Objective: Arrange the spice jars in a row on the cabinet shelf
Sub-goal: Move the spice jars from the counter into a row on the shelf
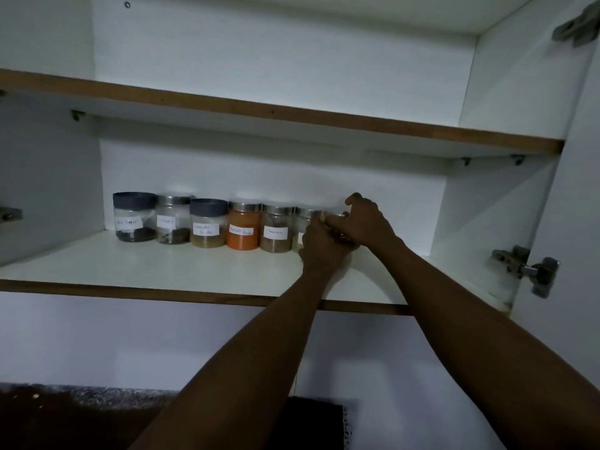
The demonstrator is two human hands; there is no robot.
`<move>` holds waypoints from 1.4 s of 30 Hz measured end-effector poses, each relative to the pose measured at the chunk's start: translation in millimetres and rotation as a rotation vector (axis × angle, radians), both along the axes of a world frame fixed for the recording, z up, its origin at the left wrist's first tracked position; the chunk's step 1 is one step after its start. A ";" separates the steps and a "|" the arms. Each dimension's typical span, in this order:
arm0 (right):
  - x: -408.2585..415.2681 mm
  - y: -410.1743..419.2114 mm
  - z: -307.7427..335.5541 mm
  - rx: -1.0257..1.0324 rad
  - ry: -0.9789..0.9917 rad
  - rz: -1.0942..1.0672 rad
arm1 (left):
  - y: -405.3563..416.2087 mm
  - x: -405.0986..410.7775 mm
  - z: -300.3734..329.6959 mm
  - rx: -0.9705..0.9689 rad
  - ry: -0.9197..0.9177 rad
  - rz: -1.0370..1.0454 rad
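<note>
Several labelled spice jars stand in a row at the back of the white cabinet shelf (162, 264): a grey-lidded black pepper jar (134, 216) at the left, then a steel-lidded jar (173, 219), a grey-lidded coriander jar (208, 223), an orange chilli powder jar (244, 226) and a cinnamon jar (277, 228). Another steel-lidded jar (303, 222) follows, partly hidden by my left hand (321, 245). My right hand (367, 222) wraps the last jar (334, 212) at the row's right end; only its lid shows. My left hand touches the same jar from the front.
The upper shelf (292, 116) hangs over the row. The cabinet's right wall (487, 216) and an open door with metal hinges (526, 269) stand to the right. Bare shelf lies in front of the jars and right of my hands. A dark countertop (81, 417) is below.
</note>
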State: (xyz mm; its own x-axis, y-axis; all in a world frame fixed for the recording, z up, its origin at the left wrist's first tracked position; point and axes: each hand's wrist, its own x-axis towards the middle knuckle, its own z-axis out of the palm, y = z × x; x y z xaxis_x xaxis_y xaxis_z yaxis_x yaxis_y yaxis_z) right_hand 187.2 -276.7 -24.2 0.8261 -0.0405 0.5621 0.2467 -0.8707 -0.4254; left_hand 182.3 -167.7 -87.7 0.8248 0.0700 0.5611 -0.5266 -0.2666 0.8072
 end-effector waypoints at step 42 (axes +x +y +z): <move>22.0 -33.1 -69.4 0.789 0.073 0.155 | 6.0 14.5 -15.2 0.235 0.111 0.193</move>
